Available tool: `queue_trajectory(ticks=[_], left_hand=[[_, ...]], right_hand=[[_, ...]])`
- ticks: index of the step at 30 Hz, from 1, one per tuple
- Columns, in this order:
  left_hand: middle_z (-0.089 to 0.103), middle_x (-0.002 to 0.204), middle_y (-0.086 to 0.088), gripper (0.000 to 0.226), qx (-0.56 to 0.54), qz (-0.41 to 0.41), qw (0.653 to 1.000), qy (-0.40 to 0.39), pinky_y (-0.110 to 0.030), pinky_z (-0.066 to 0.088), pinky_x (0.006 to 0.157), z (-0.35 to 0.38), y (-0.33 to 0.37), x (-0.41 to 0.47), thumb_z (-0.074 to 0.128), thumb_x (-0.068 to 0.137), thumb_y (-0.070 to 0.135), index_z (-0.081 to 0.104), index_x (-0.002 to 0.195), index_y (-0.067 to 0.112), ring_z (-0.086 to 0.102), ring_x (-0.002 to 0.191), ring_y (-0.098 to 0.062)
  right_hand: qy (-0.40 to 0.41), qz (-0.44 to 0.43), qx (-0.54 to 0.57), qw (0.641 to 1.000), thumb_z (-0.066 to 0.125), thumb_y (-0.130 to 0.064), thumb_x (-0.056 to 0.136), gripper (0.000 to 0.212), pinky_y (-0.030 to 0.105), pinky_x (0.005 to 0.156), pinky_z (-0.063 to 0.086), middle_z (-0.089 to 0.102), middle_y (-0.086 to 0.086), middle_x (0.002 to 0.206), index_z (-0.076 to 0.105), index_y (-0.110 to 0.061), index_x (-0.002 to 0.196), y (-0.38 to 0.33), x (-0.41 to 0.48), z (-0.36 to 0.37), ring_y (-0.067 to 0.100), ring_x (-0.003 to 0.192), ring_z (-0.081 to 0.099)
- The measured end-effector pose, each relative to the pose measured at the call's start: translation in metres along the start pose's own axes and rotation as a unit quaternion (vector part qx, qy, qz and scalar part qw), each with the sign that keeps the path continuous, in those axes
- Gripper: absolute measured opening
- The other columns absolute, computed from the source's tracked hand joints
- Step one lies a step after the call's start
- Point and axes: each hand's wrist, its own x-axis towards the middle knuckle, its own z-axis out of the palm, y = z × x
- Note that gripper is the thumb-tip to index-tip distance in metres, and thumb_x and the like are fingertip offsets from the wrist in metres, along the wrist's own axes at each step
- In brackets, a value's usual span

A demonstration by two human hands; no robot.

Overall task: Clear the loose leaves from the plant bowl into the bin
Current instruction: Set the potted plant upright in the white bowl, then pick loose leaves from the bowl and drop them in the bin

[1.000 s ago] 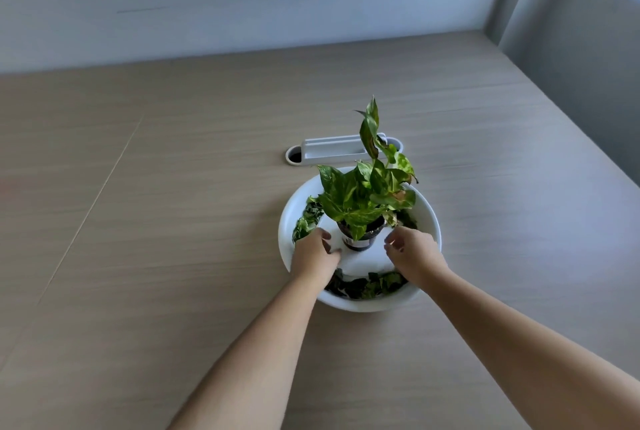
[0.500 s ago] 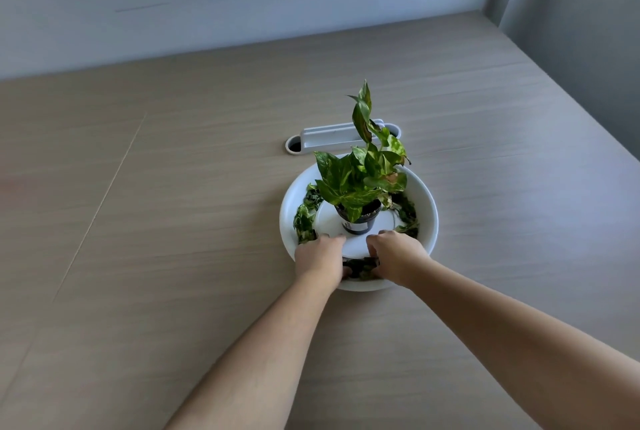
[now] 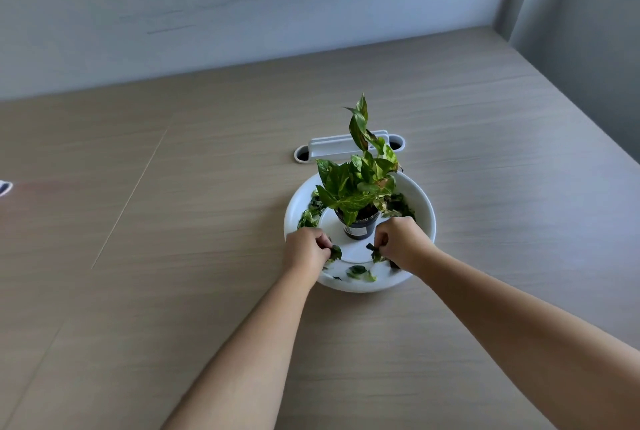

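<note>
A white plant bowl (image 3: 420,202) sits on the wooden table with a small potted plant (image 3: 358,183) in a dark pot at its middle. Loose dark green leaves (image 3: 358,272) lie around the pot in the bowl's trough, at the left, the back right and the front. My left hand (image 3: 304,251) is closed on a clump of leaves at the bowl's front left. Over the front right, my right hand (image 3: 401,244) is closed on another clump. No bin is in view.
A white cable grommet with a raised cover (image 3: 348,149) is set in the wooden table (image 3: 173,256) just behind the bowl. A wall runs along the table's far edge, and the table's right edge falls away beside a grey curtain (image 3: 588,31).
Both hands dipped to the bowl's front, met over the leaves there, then drew apart, each now holding a clump. The front pile is thinner.
</note>
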Motion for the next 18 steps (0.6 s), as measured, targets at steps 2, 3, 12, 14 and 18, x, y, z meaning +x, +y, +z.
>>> queue_trajectory(ticks=[2, 3, 12, 14, 18], left_hand=[[0.073, 0.089, -0.002, 0.011, -0.039, -0.007, 0.999, 0.003, -0.019, 0.05, 0.074, -0.009, 0.002, -0.006, 0.065, 0.079, 0.001, 0.074, 0.079, 0.007, 0.064, 0.08, -0.015], [0.071, 0.085, -0.001, 0.01, -0.064, -0.014, 0.998, -0.001, -0.02, 0.049, 0.073, -0.013, 0.002, -0.009, 0.066, 0.079, 0.001, 0.073, 0.077, 0.008, 0.063, 0.078, -0.014], [0.065, 0.074, -0.005, 0.022, -0.429, -0.159, 0.885, -0.086, -0.018, 0.058, 0.062, -0.017, -0.008, -0.018, 0.064, 0.081, -0.009, 0.065, 0.07, 0.009, 0.06, 0.064, -0.014], [0.063, 0.073, -0.006, 0.023, -0.47, -0.172, 0.857, -0.117, -0.011, 0.055, 0.052, -0.01, 0.003, -0.025, 0.06, 0.084, -0.011, 0.063, 0.072, 0.008, 0.059, 0.065, -0.013], [0.068, 0.061, -0.004, 0.023, -0.496, -0.153, 0.83, -0.205, -0.011, 0.054, 0.049, 0.022, 0.045, -0.049, 0.059, 0.085, -0.011, 0.062, 0.07, 0.007, 0.063, 0.062, -0.012]], right_hand=[[0.027, 0.029, 0.041, 0.998, 0.057, 0.004, 0.078, 0.02, 0.023, 0.066, 0.047, 0.072, 0.006, 0.089, 0.073, -0.007, 0.083, -0.005, -0.008, -0.003, 0.015, 0.073, 0.057], [0.041, 0.049, 0.065, 0.996, 0.059, 0.004, 0.078, 0.018, 0.023, 0.064, 0.048, 0.072, 0.007, 0.087, 0.073, -0.007, 0.082, -0.007, -0.013, -0.004, 0.015, 0.072, 0.057], [0.194, 0.253, 0.549, 0.773, 0.07, 0.008, 0.074, 0.015, 0.019, 0.059, 0.059, 0.066, 0.017, 0.081, 0.065, -0.004, 0.067, -0.006, -0.063, -0.001, 0.022, 0.07, 0.067], [0.217, 0.249, 0.597, 0.731, 0.068, 0.01, 0.075, 0.013, 0.016, 0.056, 0.058, 0.065, 0.017, 0.078, 0.063, 0.0, 0.07, -0.003, -0.079, -0.006, 0.02, 0.067, 0.067], [0.271, 0.221, 0.655, 0.67, 0.065, 0.01, 0.077, 0.013, 0.015, 0.059, 0.058, 0.066, 0.012, 0.068, 0.061, 0.0, 0.07, 0.019, -0.121, -0.032, 0.009, 0.051, 0.067]])
